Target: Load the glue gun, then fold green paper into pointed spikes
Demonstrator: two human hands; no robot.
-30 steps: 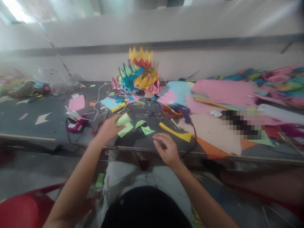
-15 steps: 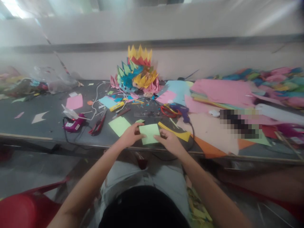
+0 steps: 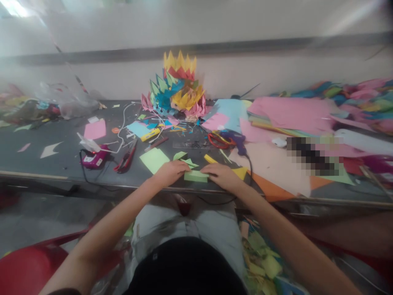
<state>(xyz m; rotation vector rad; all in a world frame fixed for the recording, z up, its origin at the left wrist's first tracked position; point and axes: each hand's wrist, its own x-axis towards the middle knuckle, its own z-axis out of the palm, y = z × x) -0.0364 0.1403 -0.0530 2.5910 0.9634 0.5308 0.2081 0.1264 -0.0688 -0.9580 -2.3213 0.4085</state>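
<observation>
A light green piece of paper (image 3: 196, 177) lies at the table's front edge, now a narrow folded strip. Fingers of my left hand (image 3: 172, 173) are closed on its left end, while my right hand (image 3: 223, 176) presses its right end with bent fingers. Small green paper pieces (image 3: 181, 155) rest just beyond the strip. To the left of my left hand is a larger light green sheet (image 3: 154, 160). A yellow paper strip (image 3: 241, 173) is partly hidden behind my right hand.
Paper crowns (image 3: 179, 90) are piled at the back. On the left are a purple device (image 3: 96, 157) with a cable and red-handled scissors or pliers (image 3: 124, 159). Red scissors (image 3: 219, 140) and a purple glue gun (image 3: 235, 139) lie right of centre. Pink sheets (image 3: 288, 110) cover the right side.
The green paper was held up as a flat square between both hands. It is now folded to a narrow strip and lowered to the table, with both hands pressing on it.
</observation>
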